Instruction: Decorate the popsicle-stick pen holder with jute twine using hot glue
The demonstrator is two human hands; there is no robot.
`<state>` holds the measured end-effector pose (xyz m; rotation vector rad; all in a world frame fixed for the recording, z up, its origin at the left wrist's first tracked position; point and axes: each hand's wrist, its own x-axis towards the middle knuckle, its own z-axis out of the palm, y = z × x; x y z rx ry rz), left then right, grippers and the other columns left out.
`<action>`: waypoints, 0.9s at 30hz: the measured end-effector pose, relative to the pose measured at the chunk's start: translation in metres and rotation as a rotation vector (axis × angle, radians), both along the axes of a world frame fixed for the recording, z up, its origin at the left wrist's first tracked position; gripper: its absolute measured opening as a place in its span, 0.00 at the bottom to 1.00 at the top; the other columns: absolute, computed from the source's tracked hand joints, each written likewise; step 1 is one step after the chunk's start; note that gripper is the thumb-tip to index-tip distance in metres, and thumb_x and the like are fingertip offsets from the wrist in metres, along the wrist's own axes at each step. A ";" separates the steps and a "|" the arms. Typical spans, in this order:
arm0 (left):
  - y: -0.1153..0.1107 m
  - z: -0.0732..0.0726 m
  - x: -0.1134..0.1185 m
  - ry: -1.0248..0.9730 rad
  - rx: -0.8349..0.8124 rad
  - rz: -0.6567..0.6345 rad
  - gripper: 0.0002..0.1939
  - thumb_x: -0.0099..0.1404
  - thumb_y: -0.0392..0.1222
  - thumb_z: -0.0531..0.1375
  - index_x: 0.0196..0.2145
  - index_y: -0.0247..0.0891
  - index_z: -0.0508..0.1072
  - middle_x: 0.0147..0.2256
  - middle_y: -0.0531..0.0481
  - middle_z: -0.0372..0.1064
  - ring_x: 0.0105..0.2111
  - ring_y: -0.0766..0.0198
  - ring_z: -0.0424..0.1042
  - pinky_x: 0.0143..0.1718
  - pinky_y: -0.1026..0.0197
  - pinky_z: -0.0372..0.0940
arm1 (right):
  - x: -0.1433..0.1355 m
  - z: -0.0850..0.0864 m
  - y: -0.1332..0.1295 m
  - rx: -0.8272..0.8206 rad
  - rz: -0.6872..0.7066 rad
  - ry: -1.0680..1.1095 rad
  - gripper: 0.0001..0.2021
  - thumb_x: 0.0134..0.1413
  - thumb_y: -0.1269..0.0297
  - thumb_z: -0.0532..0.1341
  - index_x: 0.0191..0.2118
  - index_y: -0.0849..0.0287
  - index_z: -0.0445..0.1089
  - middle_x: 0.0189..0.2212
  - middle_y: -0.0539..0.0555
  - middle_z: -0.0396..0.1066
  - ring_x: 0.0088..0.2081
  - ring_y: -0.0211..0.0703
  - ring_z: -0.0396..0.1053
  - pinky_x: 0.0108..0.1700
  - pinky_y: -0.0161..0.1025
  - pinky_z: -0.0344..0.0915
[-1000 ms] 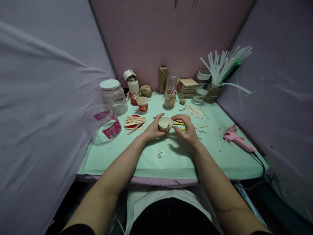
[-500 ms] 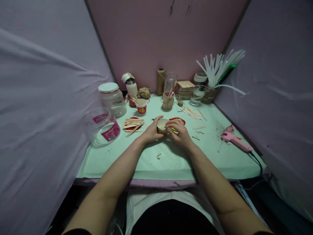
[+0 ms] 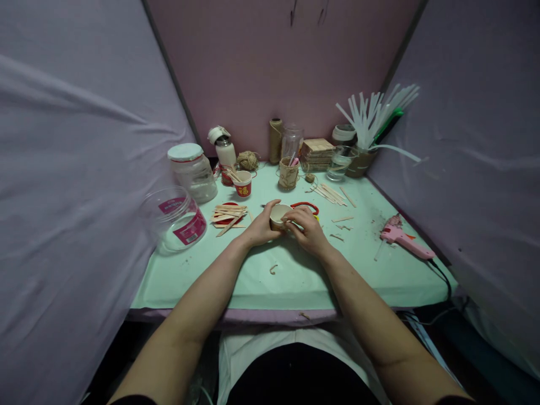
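Between my hands stands a small paper cup (image 3: 279,214), white inside with a brown, twine-like outside. My left hand (image 3: 262,226) is wrapped round its left side, thumb near the rim. My right hand (image 3: 307,226) has its fingers bent at the cup's right rim, pinching there; whether a small piece sits between the fingertips is hidden. Just behind my right hand lies a red-handled tool (image 3: 307,206), partly covered. A short curl of twine (image 3: 273,269) rests on the table in front of the cup.
Wooden sticks (image 3: 230,214) lie on a red lid at left, beside a clear plastic tub (image 3: 189,228). More sticks (image 3: 329,194) are spread at right. A pink glue gun (image 3: 405,239) with a cord lies far right. Jars, twine and a cup of glue sticks (image 3: 363,163) line the back.
My right fingers have shifted slightly left and closed in at the cup's rim. My left hand keeps its hold. The view has moved a little.
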<state>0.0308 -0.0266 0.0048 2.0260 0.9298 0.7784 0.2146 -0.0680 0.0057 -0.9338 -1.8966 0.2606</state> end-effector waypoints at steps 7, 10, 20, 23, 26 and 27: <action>0.000 0.008 -0.004 -0.202 -0.216 -0.013 0.52 0.48 0.41 0.71 0.65 0.40 0.48 0.54 0.40 0.64 0.51 0.53 0.69 0.52 0.53 0.65 | 0.008 0.010 -0.003 -0.018 -0.173 0.220 0.08 0.64 0.61 0.56 0.41 0.53 0.72 0.39 0.57 0.75 0.46 0.51 0.69 0.51 0.53 0.65; 0.000 0.014 -0.007 -0.276 -0.358 -0.045 0.54 0.47 0.42 0.72 0.65 0.42 0.48 0.52 0.41 0.66 0.50 0.53 0.71 0.50 0.52 0.66 | 0.008 0.010 -0.004 -0.038 -0.165 0.266 0.08 0.64 0.60 0.56 0.40 0.54 0.72 0.38 0.56 0.75 0.45 0.50 0.68 0.50 0.52 0.66; -0.001 0.019 -0.008 -0.256 -0.397 -0.022 0.55 0.44 0.42 0.73 0.64 0.42 0.50 0.50 0.42 0.67 0.47 0.53 0.73 0.48 0.53 0.68 | 0.007 0.010 -0.005 -0.022 -0.152 0.246 0.08 0.64 0.61 0.56 0.38 0.53 0.72 0.38 0.56 0.75 0.44 0.50 0.68 0.49 0.51 0.66; 0.000 0.018 -0.008 -0.243 -0.395 -0.030 0.55 0.45 0.42 0.73 0.65 0.43 0.49 0.49 0.43 0.66 0.45 0.55 0.73 0.47 0.54 0.68 | 0.007 0.009 -0.004 -0.025 -0.158 0.237 0.08 0.63 0.61 0.56 0.38 0.53 0.72 0.38 0.56 0.75 0.44 0.50 0.69 0.49 0.51 0.66; 0.002 0.013 -0.007 -0.206 -0.328 -0.031 0.54 0.44 0.41 0.72 0.64 0.42 0.50 0.50 0.43 0.64 0.46 0.57 0.72 0.47 0.56 0.67 | 0.007 0.007 -0.002 -0.017 -0.145 0.212 0.07 0.62 0.62 0.57 0.38 0.53 0.72 0.38 0.56 0.75 0.44 0.50 0.69 0.50 0.52 0.64; 0.003 0.011 -0.007 -0.183 -0.285 -0.028 0.53 0.44 0.40 0.72 0.64 0.42 0.51 0.51 0.43 0.64 0.46 0.57 0.71 0.48 0.57 0.66 | 0.007 0.006 -0.002 -0.012 -0.141 0.203 0.07 0.62 0.62 0.57 0.38 0.53 0.72 0.38 0.56 0.75 0.44 0.50 0.69 0.50 0.52 0.64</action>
